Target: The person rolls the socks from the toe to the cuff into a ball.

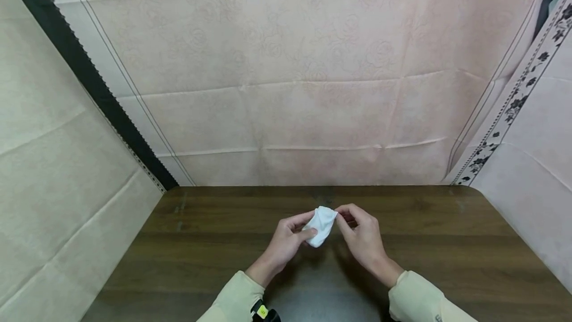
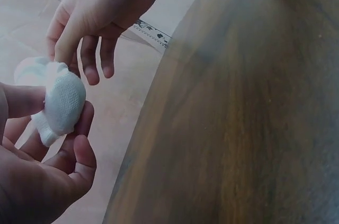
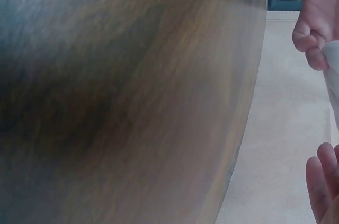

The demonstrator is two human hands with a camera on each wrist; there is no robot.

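Note:
A small bundle of white knitted cloth (image 1: pixel 321 226) is held up over the far half of the table, between both hands. My left hand (image 1: pixel 286 242) grips its lower left side, thumb on top and fingers beneath. At the upper right corner of the cloth, my right hand (image 1: pixel 364 237) pinches the edge between thumb and index finger. Seen from the left wrist, the bundle (image 2: pixel 68 101) looks folded over and rounded, with a fine knit texture. Only a strip of the cloth (image 3: pixel 333 68) shows at the border of the right wrist view.
A dark brown wooden table (image 1: pixel 214 257) lies under the hands. Pale patterned cloth sheets (image 1: pixel 286 53) hang behind it and at both sides, one edged with a black strip (image 1: pixel 103 83). On the left forearm sits a dark wrist device (image 1: pixel 263 312).

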